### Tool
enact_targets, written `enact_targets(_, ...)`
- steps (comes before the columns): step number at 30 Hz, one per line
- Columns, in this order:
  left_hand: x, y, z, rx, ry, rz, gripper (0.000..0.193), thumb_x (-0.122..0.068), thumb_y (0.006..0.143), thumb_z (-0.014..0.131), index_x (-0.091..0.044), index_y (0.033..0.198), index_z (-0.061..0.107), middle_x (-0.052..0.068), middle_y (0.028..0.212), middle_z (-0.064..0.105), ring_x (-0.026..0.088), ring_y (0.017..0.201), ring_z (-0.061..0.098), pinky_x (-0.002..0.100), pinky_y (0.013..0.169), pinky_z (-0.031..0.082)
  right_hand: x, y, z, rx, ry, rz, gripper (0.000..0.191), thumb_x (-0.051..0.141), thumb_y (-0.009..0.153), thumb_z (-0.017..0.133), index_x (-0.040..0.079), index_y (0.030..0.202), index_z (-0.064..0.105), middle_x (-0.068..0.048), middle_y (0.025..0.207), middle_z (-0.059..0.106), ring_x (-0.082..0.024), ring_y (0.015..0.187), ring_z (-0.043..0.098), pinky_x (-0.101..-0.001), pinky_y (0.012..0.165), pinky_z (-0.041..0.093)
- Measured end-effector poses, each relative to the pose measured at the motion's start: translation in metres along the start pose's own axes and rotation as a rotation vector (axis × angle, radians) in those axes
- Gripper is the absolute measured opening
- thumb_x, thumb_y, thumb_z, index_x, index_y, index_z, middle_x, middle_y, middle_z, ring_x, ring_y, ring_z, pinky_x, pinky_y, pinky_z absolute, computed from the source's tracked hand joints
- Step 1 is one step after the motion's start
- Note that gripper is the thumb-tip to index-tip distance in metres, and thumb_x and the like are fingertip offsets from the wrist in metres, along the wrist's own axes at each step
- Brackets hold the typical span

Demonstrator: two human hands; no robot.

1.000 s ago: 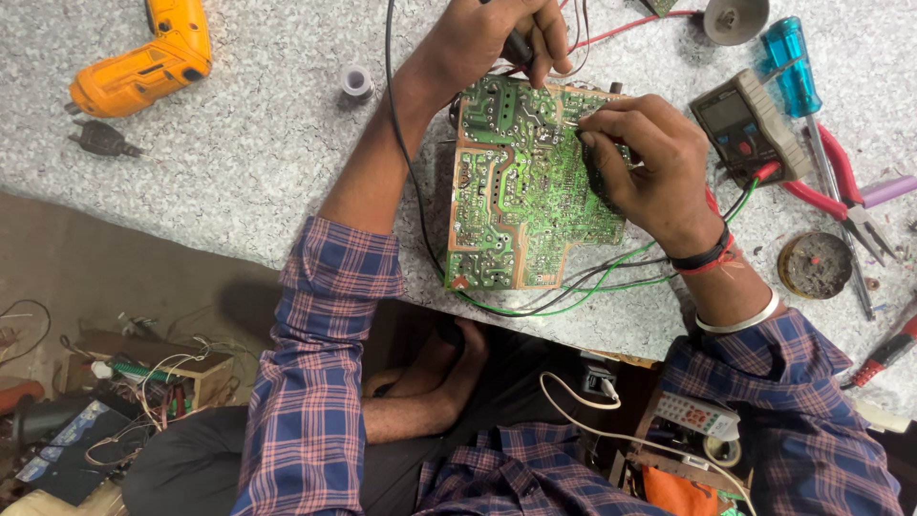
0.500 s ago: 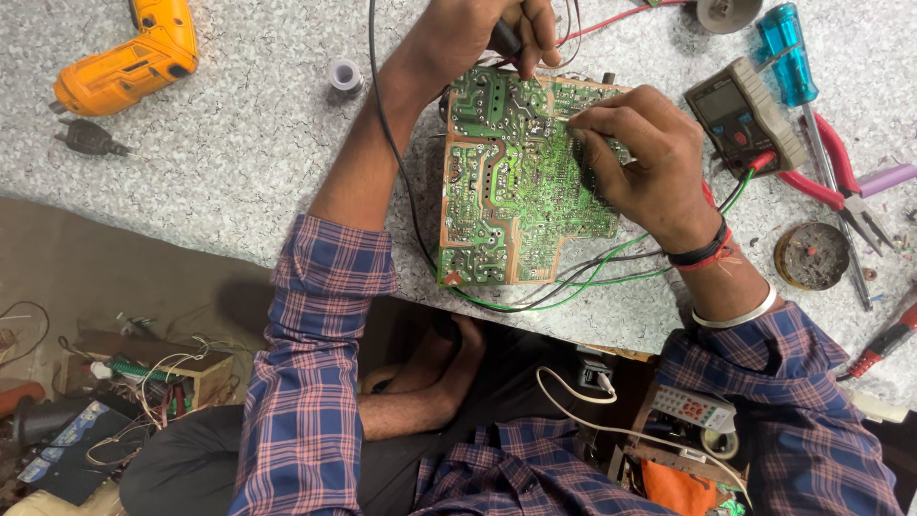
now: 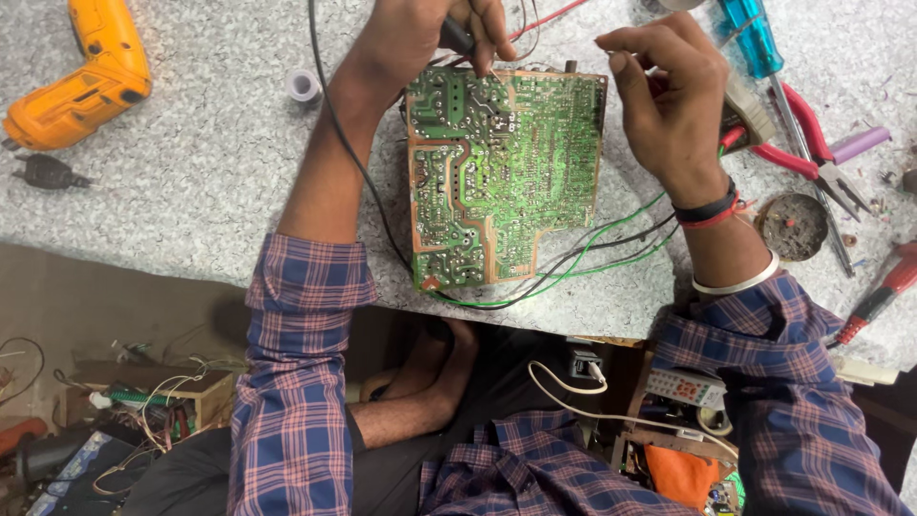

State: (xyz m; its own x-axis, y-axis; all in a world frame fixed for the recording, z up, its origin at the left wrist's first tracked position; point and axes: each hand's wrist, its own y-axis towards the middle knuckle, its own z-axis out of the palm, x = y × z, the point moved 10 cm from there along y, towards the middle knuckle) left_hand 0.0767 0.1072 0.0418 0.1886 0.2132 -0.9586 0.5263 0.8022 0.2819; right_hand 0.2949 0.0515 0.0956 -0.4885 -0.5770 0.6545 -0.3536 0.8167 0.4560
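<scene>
Here, left hand point(image 3: 435, 29) clenched around a dark tool handle point(image 3: 457, 36) over the green circuit board point(image 3: 497, 172) (solder side up); right hand point(image 3: 669, 91) pinched, contents unclear.

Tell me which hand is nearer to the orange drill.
Left. The left hand grips a dark tool at the top edge of the green circuit board, on the side toward the orange drill. The right hand is raised over the board's far corner, farther away.
</scene>
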Motion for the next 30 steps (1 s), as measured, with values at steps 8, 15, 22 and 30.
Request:
enact_targets(8,-0.006,-0.005,0.001,0.013,0.046,-0.007,0.059,-0.039,0.117,0.033,0.006,0.103,0.069,0.018,0.102,0.077,0.018,0.083,0.072,0.031,0.077,0.060,-0.003,0.000,-0.001,0.002,0.022,-0.002,0.012,-0.005,0.111,0.066,0.001,0.117,0.075,-0.007,0.102,0.062,-0.009,0.084,0.062,-0.0212,0.067,0.046)
enact_targets(15,0.002,0.000,0.001,0.018,-0.036,-0.030,0.059,-0.033,0.119,0.027,0.005,0.103,0.069,0.017,0.101,0.077,0.018,0.082,0.072,0.032,0.078,0.059,0.010,0.000,0.010,0.042,-0.031,-0.053,0.012,-0.003,0.110,0.068,0.003,0.116,0.076,-0.008,0.099,0.063,-0.013,0.083,0.063,-0.0257,0.072,0.047)
enact_targets(22,0.002,0.003,-0.001,0.016,0.002,-0.001,0.055,-0.029,0.116,0.029,0.004,0.103,0.071,0.017,0.102,0.078,0.018,0.083,0.072,0.033,0.081,0.061,0.034,-0.004,0.027,0.115,0.012,-0.104,0.027,-0.011,0.102,0.062,0.003,0.121,0.076,-0.012,0.106,0.067,-0.017,0.089,0.070,-0.0258,0.076,0.054)
enact_targets(30,0.000,0.003,0.000,0.032,0.018,0.035,0.053,-0.029,0.115,0.030,0.004,0.104,0.070,0.016,0.102,0.077,0.018,0.084,0.072,0.034,0.081,0.062,0.040,-0.003,0.028,0.129,-0.023,-0.130,0.027,-0.012,0.101,0.063,0.003,0.119,0.075,-0.013,0.110,0.068,-0.021,0.095,0.072,-0.0294,0.082,0.057)
